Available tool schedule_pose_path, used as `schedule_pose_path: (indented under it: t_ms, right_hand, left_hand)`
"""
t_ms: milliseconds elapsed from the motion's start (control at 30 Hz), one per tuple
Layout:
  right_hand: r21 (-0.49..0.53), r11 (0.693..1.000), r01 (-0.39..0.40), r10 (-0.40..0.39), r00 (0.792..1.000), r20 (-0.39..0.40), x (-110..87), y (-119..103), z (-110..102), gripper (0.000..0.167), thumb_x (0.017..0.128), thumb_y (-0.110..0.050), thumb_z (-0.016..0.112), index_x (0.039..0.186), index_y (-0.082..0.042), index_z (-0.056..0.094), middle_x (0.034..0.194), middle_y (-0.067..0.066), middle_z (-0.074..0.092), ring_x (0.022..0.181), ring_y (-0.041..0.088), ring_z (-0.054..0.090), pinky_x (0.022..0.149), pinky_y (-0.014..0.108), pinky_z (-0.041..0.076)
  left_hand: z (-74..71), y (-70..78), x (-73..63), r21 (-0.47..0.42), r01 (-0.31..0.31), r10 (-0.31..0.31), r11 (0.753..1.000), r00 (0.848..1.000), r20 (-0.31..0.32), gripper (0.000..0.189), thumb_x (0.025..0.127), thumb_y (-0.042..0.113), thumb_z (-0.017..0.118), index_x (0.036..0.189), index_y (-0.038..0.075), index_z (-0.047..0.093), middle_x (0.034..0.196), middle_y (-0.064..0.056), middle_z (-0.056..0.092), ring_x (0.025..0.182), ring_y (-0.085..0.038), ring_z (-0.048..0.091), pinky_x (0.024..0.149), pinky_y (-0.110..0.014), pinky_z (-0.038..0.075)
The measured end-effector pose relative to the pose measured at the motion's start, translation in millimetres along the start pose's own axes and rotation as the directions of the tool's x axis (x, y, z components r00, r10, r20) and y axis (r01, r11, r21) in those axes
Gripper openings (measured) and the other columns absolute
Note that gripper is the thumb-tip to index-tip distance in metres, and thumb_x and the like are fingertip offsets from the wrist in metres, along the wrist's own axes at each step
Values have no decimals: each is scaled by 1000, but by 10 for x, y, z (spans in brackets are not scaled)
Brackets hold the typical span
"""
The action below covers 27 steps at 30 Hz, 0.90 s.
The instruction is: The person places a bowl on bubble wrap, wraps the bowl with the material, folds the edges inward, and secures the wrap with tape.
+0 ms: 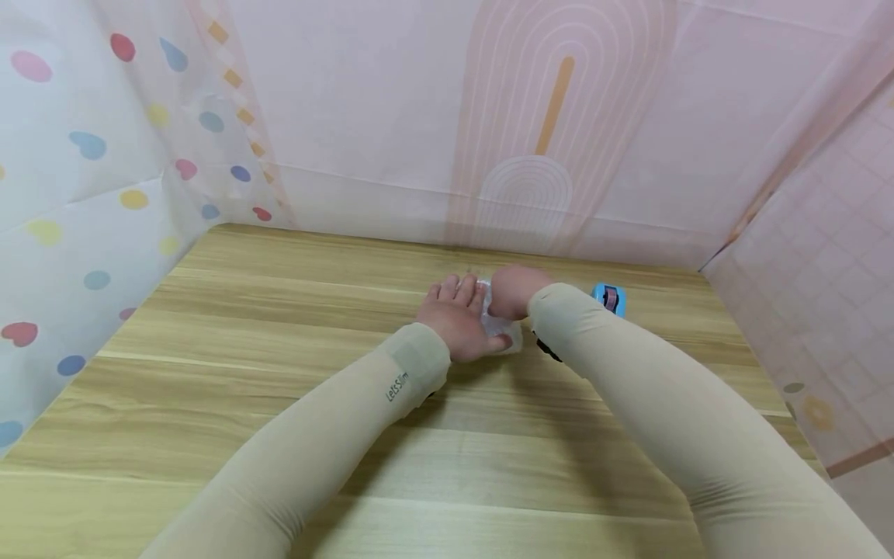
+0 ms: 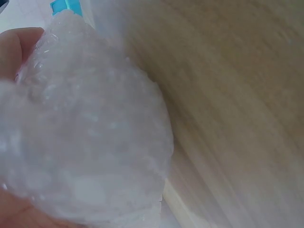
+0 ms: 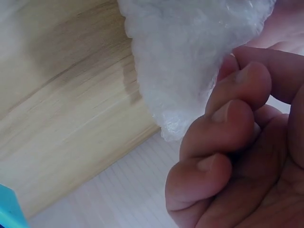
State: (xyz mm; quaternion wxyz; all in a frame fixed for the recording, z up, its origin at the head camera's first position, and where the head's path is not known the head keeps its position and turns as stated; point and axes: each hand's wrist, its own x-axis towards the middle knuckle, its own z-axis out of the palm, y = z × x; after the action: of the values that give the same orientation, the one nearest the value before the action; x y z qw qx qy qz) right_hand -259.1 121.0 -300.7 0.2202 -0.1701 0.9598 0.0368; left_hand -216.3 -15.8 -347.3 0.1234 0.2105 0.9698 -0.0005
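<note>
A crumpled, whitish bundle of bubble wrap (image 1: 493,320) lies toward the back of the wooden table, partly covered by both hands. My left hand (image 1: 454,322) is laid over its left side with fingers extended, the thumb reaching across its near edge. At its upper right, my right hand (image 1: 517,292) has its fingers curled and pinches the wrap's edge. In the right wrist view those curled fingers (image 3: 228,121) sit right along the side of the bubble wrap (image 3: 180,66). The left wrist view is mostly filled by the wrap (image 2: 99,128); what is inside it is hidden.
A light-blue tape dispenser (image 1: 610,298) stands just right of my right wrist. The wood-grain table (image 1: 244,373) runs back to a pink patterned cloth backdrop (image 1: 363,101). Dotted cloth (image 1: 77,186) hangs on the left side.
</note>
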Motion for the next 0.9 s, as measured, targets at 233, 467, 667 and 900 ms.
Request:
schedule_pose_path:
  t_ms: [233,467,667,900]
  right_hand:
    - [-5,999,-46,46,999,19,25,-47,5,25,102,-30,65,90,-11,74,95,3,68,80,16,56,76,30,50]
    - [23,998,-61,61,998,18,8,-77,-27,17,97,-22,65,84,-14,71,93,3,67,80,18,56,69,29,46]
    - [88,989,-122,119,992,38,-12,-103,-45,13,96,-22,67,90,-14,75,84,0,65,75,17,57,65,29,47]
    - [84,984,-160,155,986,63,-19,-99,-70,14,95,-24,67,93,-13,76,78,-1,65,77,17,60,69,31,50]
  left_hand:
    - [4,-7,7,-16,-1,1,1000,1000,8,107,96,82,35,170,10,8,179,-10,1,166,-35,3,134,-55,9]
    - [-8,-2,3,-22,5,-5,1000,1000,21,109,95,84,34,170,9,7,179,-9,-1,166,-34,1,134,-54,7]
    - [-12,18,9,-14,9,-9,1000,1000,21,108,96,84,35,169,8,11,179,-9,0,166,-34,1,134,-54,7]
    - [-7,40,14,-6,10,-10,1000,1000,21,106,96,83,34,170,11,11,180,-8,0,166,-33,1,134,-53,8]
